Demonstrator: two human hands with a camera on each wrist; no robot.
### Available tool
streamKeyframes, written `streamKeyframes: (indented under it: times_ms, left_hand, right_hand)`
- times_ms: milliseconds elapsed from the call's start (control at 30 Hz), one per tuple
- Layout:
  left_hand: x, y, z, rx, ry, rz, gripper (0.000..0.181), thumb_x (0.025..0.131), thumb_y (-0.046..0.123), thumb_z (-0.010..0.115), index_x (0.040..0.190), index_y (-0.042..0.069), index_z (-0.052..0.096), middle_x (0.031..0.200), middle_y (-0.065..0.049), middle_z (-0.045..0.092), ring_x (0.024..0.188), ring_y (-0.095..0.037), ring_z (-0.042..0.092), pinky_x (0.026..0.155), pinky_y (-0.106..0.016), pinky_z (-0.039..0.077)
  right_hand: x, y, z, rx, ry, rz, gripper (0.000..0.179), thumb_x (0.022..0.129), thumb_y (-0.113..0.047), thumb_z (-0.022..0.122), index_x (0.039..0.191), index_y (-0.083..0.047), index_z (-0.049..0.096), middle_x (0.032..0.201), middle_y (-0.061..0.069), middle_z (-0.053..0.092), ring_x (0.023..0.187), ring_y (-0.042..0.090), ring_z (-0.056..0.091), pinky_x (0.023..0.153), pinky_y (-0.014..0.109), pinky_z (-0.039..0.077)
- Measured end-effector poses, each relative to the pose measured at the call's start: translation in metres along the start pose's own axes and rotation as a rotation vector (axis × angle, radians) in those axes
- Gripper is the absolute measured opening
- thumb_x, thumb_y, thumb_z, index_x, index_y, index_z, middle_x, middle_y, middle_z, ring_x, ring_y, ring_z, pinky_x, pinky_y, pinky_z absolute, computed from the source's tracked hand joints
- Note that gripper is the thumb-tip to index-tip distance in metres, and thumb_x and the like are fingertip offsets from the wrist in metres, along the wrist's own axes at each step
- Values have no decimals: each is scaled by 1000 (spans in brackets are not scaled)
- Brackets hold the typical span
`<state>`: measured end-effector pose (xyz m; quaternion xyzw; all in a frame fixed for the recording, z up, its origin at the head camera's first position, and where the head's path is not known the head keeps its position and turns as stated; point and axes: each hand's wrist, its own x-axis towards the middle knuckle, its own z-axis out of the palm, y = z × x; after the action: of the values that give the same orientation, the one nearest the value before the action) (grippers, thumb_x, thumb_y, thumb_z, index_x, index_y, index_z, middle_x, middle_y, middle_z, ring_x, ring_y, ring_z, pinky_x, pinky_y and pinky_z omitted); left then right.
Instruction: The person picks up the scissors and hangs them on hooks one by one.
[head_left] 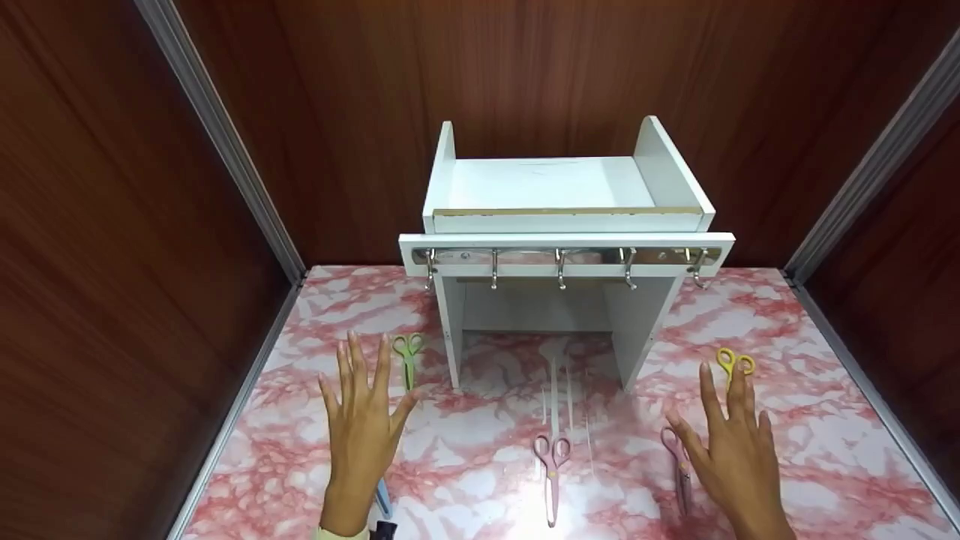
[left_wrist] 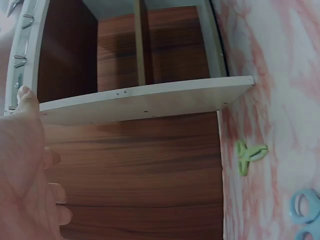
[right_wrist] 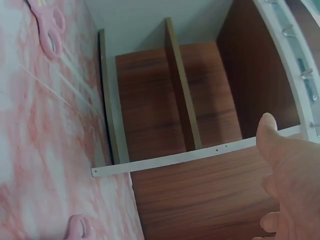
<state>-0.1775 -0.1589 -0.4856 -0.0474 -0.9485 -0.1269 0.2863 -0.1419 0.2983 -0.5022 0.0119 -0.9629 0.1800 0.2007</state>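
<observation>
My left hand (head_left: pixel 364 427) is held over the table with its fingers spread, gripping nothing. Just beyond its thumb lies a pair of green scissors (head_left: pixel 409 363), and blue scissors (head_left: pixel 383 498) show partly beneath the wrist. Also spread and holding nothing, my right hand (head_left: pixel 739 457) hovers at the right. Its fingertips overlap yellow scissors (head_left: pixel 726 358), whose lower part is hidden. Pink scissors (head_left: pixel 682 476) lie by its thumb side. Another pink pair (head_left: pixel 553 480) rests at the front middle, handles pointing away from me.
A white wooden rack (head_left: pixel 566 223) stands upright at the back middle, with a metal strip of several hooks (head_left: pixel 561 268) across its front. Brown panels (head_left: pixel 525 75) wall the pink marbled table (head_left: pixel 465 450) at the back and both sides. Pale streaks (head_left: pixel 555 390) mark the tabletop before the rack.
</observation>
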Motion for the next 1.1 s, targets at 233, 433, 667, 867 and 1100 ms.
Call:
streamKeyframes:
  times_ms: [233,433,667,867,1100]
  left_hand:
    - [13,4,-11,-133,86,-20,66,91,51,53,147,21,33,157,-13,8,143,-29,6,109,-65,14]
    - [26,5,-20,-305,196,-4,59,96,50,46,145,18,39,155,-11,18,142,-29,14,115,-55,12]
    - [41,10,-27,-475,279,-9,44,97,15,53,141,13,46,152,-8,28,141,-21,21,114,-45,23]
    - [51,14,-32,-579,315,9,47,96,10,55,142,13,44,153,1,28,138,-20,29,96,-33,48]
    - [70,20,-38,-659,396,80,47,93,4,57,139,10,47,149,-2,35,134,-20,37,72,-11,48]
  right_hand:
    - [-16,-3,9,137,0,55,73,94,-39,56,152,-27,13,157,9,-5,133,50,23,90,71,29]
    - [-28,-6,15,185,-57,133,72,95,-45,52,151,-30,8,157,7,-5,125,55,32,83,73,34]
    - [-41,-3,22,201,-142,289,73,95,-56,41,152,-27,4,157,13,-1,120,55,38,83,72,36]
    - [-59,6,31,178,-112,287,75,96,-45,48,152,-13,10,152,28,13,120,57,36,80,70,40]
    - [-75,18,43,163,68,240,68,86,-21,67,143,-1,35,138,32,38,109,55,47,77,64,44]
